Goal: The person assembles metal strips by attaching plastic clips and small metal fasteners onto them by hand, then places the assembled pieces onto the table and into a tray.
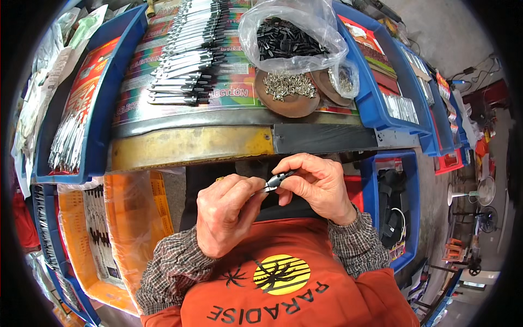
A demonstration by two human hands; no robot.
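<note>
Table: its curved front edge (201, 143) is faced in yellow and black; a colourful sheet (239, 82) is spread on top.
Crate: an orange crate (81, 264), lined with clear plastic, is set below the table at the left.
Trays: 1 blue tray (109, 98) is placed at the table's left, with silver strips (71, 139) inside; another blue tray (360, 73) is seen at the right.
Bag: black pieces (289, 41) are held in a clear bag (248, 32).
Row: many silver-and-black parts (188, 57) are laid side by side.
Left hand (223, 212): the piece's left end is pinched by its fingertips.
Right hand (318, 182): the right end is gripped between thumb and fingers.
Dishes: 2 brown dishes (294, 108) are partly overhung by the bag; small metal bits (289, 85) are heaped in 1.
Piece: a silver-and-black piece (276, 181) is held between both hands, just in front of the table edge.
</note>
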